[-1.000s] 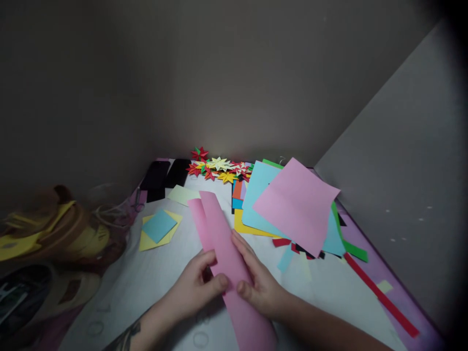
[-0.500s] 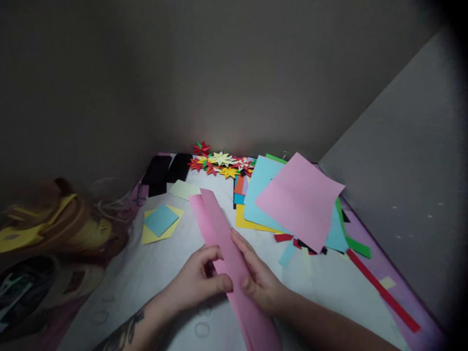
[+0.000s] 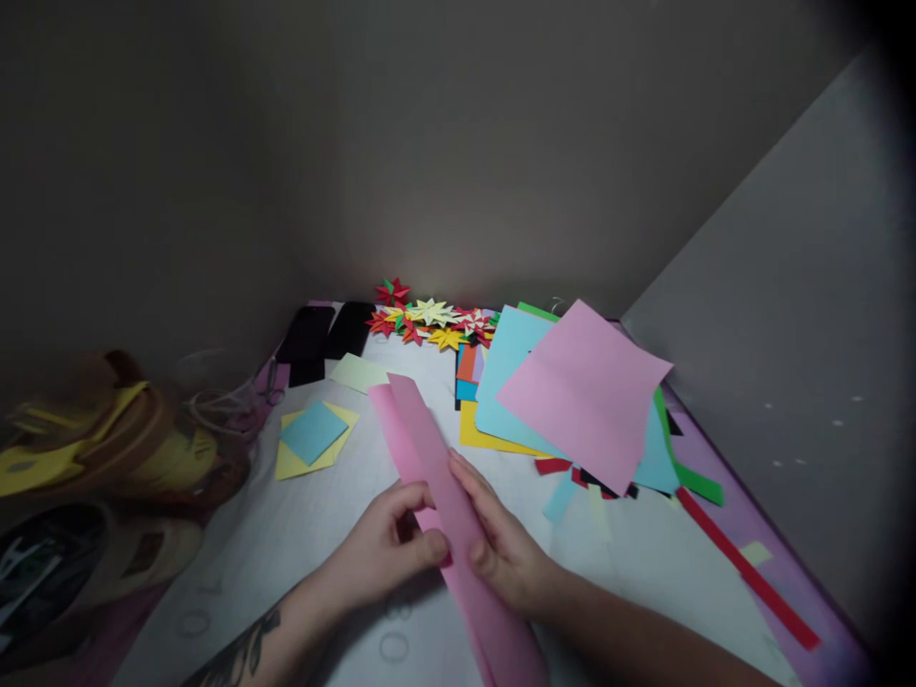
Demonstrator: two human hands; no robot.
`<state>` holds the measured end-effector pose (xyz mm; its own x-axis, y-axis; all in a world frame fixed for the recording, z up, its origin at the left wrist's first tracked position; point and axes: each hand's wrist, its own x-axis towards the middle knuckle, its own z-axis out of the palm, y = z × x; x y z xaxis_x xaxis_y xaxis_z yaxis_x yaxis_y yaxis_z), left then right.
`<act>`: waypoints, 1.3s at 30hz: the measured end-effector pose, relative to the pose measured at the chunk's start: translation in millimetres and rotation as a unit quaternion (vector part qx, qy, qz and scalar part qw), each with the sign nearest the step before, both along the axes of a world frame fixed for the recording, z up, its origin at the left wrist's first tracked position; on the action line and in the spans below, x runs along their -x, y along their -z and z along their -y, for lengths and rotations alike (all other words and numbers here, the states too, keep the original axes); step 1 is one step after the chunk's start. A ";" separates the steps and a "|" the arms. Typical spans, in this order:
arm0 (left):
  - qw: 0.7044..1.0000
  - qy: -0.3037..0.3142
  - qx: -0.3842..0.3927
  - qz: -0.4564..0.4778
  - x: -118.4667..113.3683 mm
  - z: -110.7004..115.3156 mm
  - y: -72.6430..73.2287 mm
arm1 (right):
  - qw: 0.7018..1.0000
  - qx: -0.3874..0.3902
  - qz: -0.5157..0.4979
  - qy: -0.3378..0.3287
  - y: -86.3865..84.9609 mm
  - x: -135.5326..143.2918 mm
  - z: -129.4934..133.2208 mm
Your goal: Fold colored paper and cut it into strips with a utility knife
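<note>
A sheet of pink paper (image 3: 436, 458), folded over lengthwise, slants from the middle of the view down to the bottom edge. My left hand (image 3: 390, 539) pinches its left edge between thumb and fingers. On the other side, my right hand (image 3: 505, 549) grips the folded paper with the thumb on top and fingers along the right edge. The paper's near end runs out of view. Left of it lie a small blue square (image 3: 315, 431) on a yellow paper (image 3: 293, 463) and a pale green piece (image 3: 358, 373).
Folded paper stars (image 3: 433, 313) line the back by the wall. A stack with a pink sheet (image 3: 587, 391) on a light blue sheet (image 3: 511, 334) lies right, near paper scraps and a red strip (image 3: 751, 572). Dark phones (image 3: 350, 329) lie back left; a brown-yellow bag (image 3: 172, 448) stands left.
Almost nothing differs. Both hands keep hold of the pink paper in nearly the same place, and the whole view has shifted very slightly.
</note>
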<state>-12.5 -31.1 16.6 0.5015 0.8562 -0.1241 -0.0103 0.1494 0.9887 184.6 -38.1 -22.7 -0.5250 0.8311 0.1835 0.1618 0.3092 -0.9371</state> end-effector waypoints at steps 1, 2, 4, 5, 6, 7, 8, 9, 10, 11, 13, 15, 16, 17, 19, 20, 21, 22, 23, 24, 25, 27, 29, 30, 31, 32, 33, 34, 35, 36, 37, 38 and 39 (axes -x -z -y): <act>1.000 0.000 0.000 0.001 -0.2 0.0 -0.8 | 1.000 0.000 0.000 0.001 0.0 0.1 -0.1; 1.000 -0.001 0.000 -0.001 -0.5 0.0 -1.7 | 1.000 0.000 0.000 0.002 -0.2 0.1 -0.2; 1.000 -0.006 -0.001 -0.012 -1.4 0.0 -3.4 | 1.000 0.003 0.000 0.003 -0.9 -0.1 -0.2; 1.000 -0.011 -0.001 -0.019 -1.8 0.1 -3.9 | 1.000 0.007 0.000 0.003 -1.3 -0.3 -0.2; 1.000 -0.015 0.000 -0.027 -2.2 0.2 -4.2 | 1.000 0.011 0.000 0.003 -1.6 -0.5 -0.1; 0.999 -0.019 0.001 -0.034 -2.5 0.4 -4.1 | 1.000 0.016 0.000 0.003 -2.0 -0.7 -0.1; 0.999 -0.022 0.001 -0.038 -2.7 0.5 -3.8 | 1.000 0.020 -0.001 0.003 -2.3 -0.8 0.0; 0.999 -0.023 0.003 -0.040 -2.8 0.7 -3.2 | 1.000 0.025 -0.003 0.003 -2.7 -0.9 0.2; 0.999 -0.022 0.006 -0.038 -2.8 0.8 -2.5 | 1.000 0.030 -0.007 0.003 -3.1 -0.8 0.4; 0.999 -0.019 0.010 -0.034 -2.8 1.0 -1.9 | 0.999 0.035 -0.010 0.003 -3.5 -0.5 0.7; 0.999 -0.016 0.018 -0.024 -2.7 1.1 -1.0 | 0.999 0.044 -0.019 0.003 -4.5 0.4 1.5; 1.000 -0.016 0.020 -0.019 -2.7 1.0 -1.1 | 0.998 0.056 -0.028 0.001 -5.5 1.4 2.5; 1.000 -0.017 0.018 -0.016 -2.7 0.9 -1.6 | 0.998 0.062 -0.033 0.000 -5.9 1.8 3.1; 1.000 -0.019 0.017 -0.014 -2.7 0.7 -2.2 | 0.997 0.070 -0.038 -0.001 -6.4 2.1 3.5; 1.000 -0.018 0.017 -0.013 -2.8 0.4 -3.5 | 0.995 0.088 -0.053 -0.009 -7.9 2.4 4.1; 1.000 -0.018 0.016 -0.016 -2.9 0.3 -4.0 | 0.993 0.097 -0.062 -0.017 -9.2 2.4 4.1; 0.999 -0.018 0.013 -0.024 -3.0 0.3 -4.1 | 0.992 0.106 -0.069 -0.030 -11.0 2.4 3.9; 0.999 -0.021 0.009 -0.037 -3.2 0.3 -4.0 | 0.990 0.112 -0.071 -0.044 -13.2 2.4 3.6; 0.998 -0.026 0.004 -0.056 -3.5 0.5 -3.7 | 0.989 0.115 -0.067 -0.061 -15.6 2.3 3.1; 0.996 -0.036 -0.002 -0.076 -3.8 0.6 -3.3 | 0.988 0.118 -0.059 -0.076 -17.9 2.1 2.5; 0.994 -0.047 -0.006 -0.096 -4.0 0.5 -3.0 | 0.988 0.120 -0.051 -0.087 -19.7 1.8 1.9; 0.989 -0.072 -0.009 -0.128 -3.6 -0.2 -3.7 | 0.987 0.124 -0.050 -0.088 -21.3 0.3 0.0; 0.983 -0.092 -0.020 -0.157 -1.1 -2.7 -6.8 | 0.985 0.143 -0.081 -0.055 -20.1 -2.5 -3.3; 0.980 -0.098 -0.028 -0.172 1.1 -4.7 -9.2 | 0.981 0.160 -0.108 -0.024 -18.8 -4.6 -5.8; 0.977 -0.102 -0.039 -0.186 4.0 -7.1 -12.0 | 0.974 0.179 -0.138 0.011 -17.5 -7.1 -9.0; 0.974 -0.104 -0.051 -0.197 7.6 -9.8 -14.8 | 0.963 0.203 -0.170 0.046 -16.4 -10.1 -12.7; 0.971 -0.106 -0.062 -0.204 11.5 -12.7 -17.5 | 0.950 0.226 -0.199 0.076 -15.5 -13.6 -16.8; 0.969 -0.108 -0.072 -0.209 15.8 -15.7 -19.6 | 0.939 0.244 -0.220 0.100 -14.9 -17.5 -21.2; 0.968 -0.111 -0.081 -0.212 20.2 -18.7 -20.9 | 0.932 0.258 -0.225 0.118 -14.4 -21.6 -25.5; 0.965 -0.113 -0.087 -0.219 24.6 -21.5 -21.3 | 0.930 0.268 -0.216 0.132 -14.0 -25.8 -29.6; 0.962 -0.117 -0.091 -0.231 28.8 -24.2 -20.8 | 0.930 0.275 -0.195 0.148 -13.6 -29.9 -33.4; 0.957 -0.124 -0.093 -0.245 32.9 -26.6 -19.5 | 0.932 0.277 -0.164 0.167 -12.8 -33.7 -36.7; 0.952 -0.133 -0.094 -0.258 36.7 -28.8 -17.6 | 0.934 0.273 -0.132 0.189 -11.9 -37.2 -39.4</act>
